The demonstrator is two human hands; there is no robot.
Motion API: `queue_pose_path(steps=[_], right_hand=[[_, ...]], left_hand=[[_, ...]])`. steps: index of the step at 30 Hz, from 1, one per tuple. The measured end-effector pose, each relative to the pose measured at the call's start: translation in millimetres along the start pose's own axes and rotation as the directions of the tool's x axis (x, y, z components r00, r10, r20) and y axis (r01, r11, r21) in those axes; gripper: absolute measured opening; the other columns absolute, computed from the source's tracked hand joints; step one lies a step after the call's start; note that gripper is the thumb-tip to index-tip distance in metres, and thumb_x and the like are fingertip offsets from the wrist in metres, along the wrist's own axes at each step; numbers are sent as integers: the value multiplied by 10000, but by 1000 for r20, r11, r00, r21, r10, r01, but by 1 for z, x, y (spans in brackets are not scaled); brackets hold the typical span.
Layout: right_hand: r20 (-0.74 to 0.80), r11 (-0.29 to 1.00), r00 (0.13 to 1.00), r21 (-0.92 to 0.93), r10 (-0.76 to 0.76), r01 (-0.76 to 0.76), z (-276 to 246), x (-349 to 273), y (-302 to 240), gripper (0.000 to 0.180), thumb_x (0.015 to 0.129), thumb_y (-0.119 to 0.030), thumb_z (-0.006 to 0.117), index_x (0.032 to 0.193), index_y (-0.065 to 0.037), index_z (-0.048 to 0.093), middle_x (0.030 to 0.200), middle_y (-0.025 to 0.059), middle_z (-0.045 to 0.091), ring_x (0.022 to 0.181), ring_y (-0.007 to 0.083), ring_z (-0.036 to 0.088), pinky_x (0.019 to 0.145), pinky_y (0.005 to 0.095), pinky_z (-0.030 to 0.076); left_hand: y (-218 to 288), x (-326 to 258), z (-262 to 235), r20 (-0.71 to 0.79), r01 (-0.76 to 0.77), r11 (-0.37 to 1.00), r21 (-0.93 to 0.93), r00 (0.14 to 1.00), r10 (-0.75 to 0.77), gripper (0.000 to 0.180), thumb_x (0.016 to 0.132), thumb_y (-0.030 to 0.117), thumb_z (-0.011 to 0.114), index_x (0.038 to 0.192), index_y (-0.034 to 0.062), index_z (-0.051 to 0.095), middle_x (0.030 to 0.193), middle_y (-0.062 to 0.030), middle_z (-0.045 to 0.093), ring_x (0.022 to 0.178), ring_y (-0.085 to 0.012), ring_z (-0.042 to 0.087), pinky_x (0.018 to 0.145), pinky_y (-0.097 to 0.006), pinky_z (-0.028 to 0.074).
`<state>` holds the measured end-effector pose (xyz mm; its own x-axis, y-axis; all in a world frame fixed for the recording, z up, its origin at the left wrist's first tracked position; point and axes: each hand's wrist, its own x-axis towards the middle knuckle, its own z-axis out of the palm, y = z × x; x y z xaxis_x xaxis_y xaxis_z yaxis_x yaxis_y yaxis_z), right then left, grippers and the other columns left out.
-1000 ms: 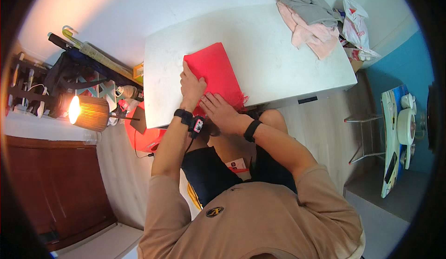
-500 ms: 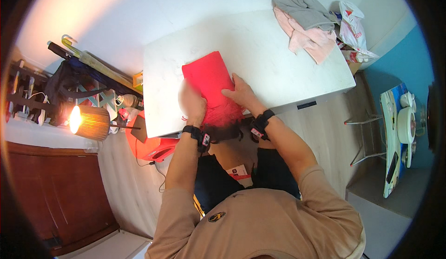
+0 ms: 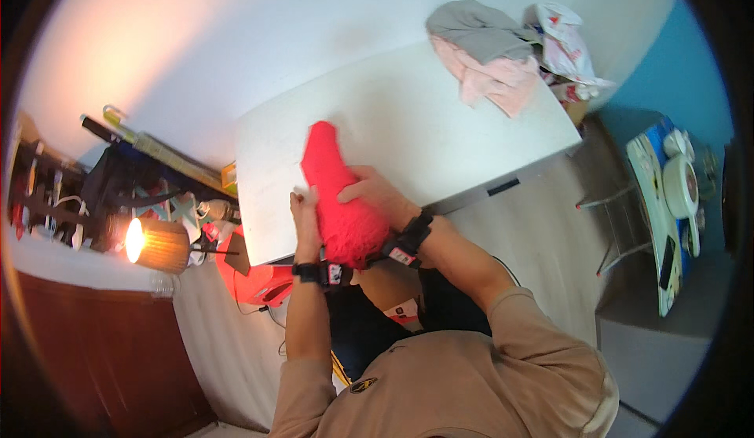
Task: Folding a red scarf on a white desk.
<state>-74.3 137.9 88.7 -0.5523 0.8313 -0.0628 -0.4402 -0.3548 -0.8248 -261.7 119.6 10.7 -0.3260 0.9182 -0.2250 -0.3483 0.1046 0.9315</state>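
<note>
A red fringed scarf (image 3: 326,167) is bunched into a narrow, folded bundle over the near edge of the white table (image 3: 393,92). Its fringe hangs toward my lap. My left hand (image 3: 306,218) grips the bundle's left side, its fingers slightly blurred. From the right, my right hand (image 3: 378,196) presses its thumb and fingers into the scarf, so the bundle is squeezed between both hands. A black strap with a small device circles each wrist.
Grey and pink folded cloths (image 3: 487,53) lie at the table's far right, beside a white plastic bag (image 3: 565,45). To the left are a lit lamp (image 3: 161,245) and a red container (image 3: 263,281). A folding table (image 3: 652,210) with white dishes stands right.
The scarf has gone from a flat, wide rectangle to a narrow bundle. Both hands have closed inward on it and come nearer to me. The view has shifted slightly.
</note>
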Motion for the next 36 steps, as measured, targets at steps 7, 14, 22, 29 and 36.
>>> queue_pose_path(steps=[7, 14, 22, 29, 36], right_hand=[[293, 974, 955, -199, -46, 107, 42, -77, -50, 337, 686, -53, 595, 1013, 25, 609, 894, 45, 627, 804, 98, 552, 761, 237, 447], [97, 954, 995, -296, -11, 40, 4, -157, -49, 477, 706, -74, 603, 1169, 24, 542, 1007, 77, 625, 896, 114, 555, 810, 256, 443], [-289, 982, 946, -67, 149, -176, -114, -251, -23, 247, 870, -242, 545, 1027, -57, 592, 766, 63, 629, 627, 108, 610, 536, 215, 495], [-854, 992, 515, 10, 75, -128, -270, -250, 30, 292, 851, -210, 584, 1064, -14, 547, 825, 66, 601, 683, 155, 612, 560, 268, 530], [-857, 991, 499, 92, 127, -94, -342, -181, 50, 430, 810, -244, 646, 1125, 5, 492, 880, 64, 585, 678, 157, 593, 551, 302, 551]], left_hand=[[20, -112, 23, 427, 366, 773, -518, 894, -137, 503, 901, 404, 485, 1245, 38, 457, 1173, -137, 555, 1045, -271, 556, 898, -403, 471], [3, -176, 28, 492, 417, 778, -470, 856, -161, 487, 870, 262, 561, 1268, 12, 432, 1221, -147, 532, 1106, -289, 528, 962, -435, 428], [20, -215, 28, 440, 285, 949, -136, 875, -200, 514, 772, 87, 618, 1241, -18, 437, 1163, -164, 554, 1054, -305, 556, 939, -436, 442], [25, -208, 8, 293, 189, 982, -20, 940, -175, 743, 677, 234, 725, 1286, -12, 378, 1222, -157, 512, 1099, -330, 520, 957, -453, 422], [9, -188, 7, 310, -9, 998, 68, 951, -13, 794, 648, 230, 753, 1310, 25, 365, 1251, -146, 494, 1122, -325, 506, 969, -447, 412]])
